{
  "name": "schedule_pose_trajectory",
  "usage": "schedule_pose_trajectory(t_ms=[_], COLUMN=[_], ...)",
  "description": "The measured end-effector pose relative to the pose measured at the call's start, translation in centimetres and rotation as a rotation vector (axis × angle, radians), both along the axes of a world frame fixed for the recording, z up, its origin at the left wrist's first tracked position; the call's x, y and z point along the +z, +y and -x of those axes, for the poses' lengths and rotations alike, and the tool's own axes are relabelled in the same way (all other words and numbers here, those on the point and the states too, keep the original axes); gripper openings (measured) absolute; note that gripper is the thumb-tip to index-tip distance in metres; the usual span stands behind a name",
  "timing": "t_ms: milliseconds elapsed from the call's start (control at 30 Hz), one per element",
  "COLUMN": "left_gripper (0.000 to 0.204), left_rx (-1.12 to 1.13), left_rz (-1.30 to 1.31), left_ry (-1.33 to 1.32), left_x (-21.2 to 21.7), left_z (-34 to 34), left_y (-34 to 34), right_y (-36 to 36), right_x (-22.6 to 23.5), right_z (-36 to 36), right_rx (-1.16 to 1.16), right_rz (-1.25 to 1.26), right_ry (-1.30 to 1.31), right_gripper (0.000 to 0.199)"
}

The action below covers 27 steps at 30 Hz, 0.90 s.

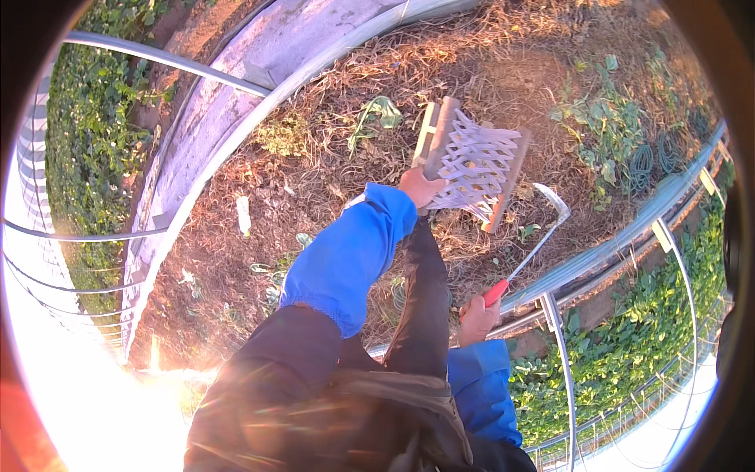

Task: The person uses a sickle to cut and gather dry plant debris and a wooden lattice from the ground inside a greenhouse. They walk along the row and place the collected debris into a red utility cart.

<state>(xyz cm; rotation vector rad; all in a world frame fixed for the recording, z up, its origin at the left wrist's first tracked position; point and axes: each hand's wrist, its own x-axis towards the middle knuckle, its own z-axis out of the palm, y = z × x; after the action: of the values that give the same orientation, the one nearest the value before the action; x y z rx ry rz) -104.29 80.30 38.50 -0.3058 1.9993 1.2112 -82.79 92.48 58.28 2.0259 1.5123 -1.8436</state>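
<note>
My left hand [422, 187], in a blue sleeve cover, is closed on the near end of a small wooden folding stool [480, 165]. The stool has a seat of criss-crossed pale webbing between wooden bars, and it is held out in front of me over dry ground. Lower right, my right hand [478, 318] grips the red handle of a sickle [537, 253]. From that handle a thin metal shank runs up and away to the right, then bends into a pale blade pointing back left. The blade is just right of the stool, apart from it.
Dry vines and straw [377, 71] cover the ground, with a few green weeds [609, 118] among them. Metal hoops [562, 362] and plastic sheeting [228, 94] border both sides. Green leafy crops [629, 377] grow beyond. Coiled cord [641, 167] lies far right. Sun glare washes out the lower left.
</note>
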Motion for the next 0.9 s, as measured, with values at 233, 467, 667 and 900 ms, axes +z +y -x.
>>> schedule_pose_trajectory(t_ms=[233,467,667,900], left_gripper=[0.056,0.048,0.034,0.030], left_rx=[-0.253,-0.261,-0.156,-0.866], left_rz=[0.100,-0.138,0.293,0.603], left_ry=[-0.135,-0.173,-0.072,0.574], left_x=[-7.6,-13.7,-17.6,-26.0], left_z=[-0.7,-3.1,2.7,12.3], left_y=[1.5,-5.7,-15.1,-24.3], right_y=[-2.3,-8.9,-14.5,-18.1], right_x=[-7.3,-14.8,-20.9,-25.3], right_z=[4.0,10.4,12.3,10.0], right_rx=[0.002,-0.047,-0.041,0.070], right_rz=[0.064,0.194,0.261,0.264], right_ry=[0.184,0.328,0.331,0.275], right_gripper=[0.016,0.020,0.023,0.030])
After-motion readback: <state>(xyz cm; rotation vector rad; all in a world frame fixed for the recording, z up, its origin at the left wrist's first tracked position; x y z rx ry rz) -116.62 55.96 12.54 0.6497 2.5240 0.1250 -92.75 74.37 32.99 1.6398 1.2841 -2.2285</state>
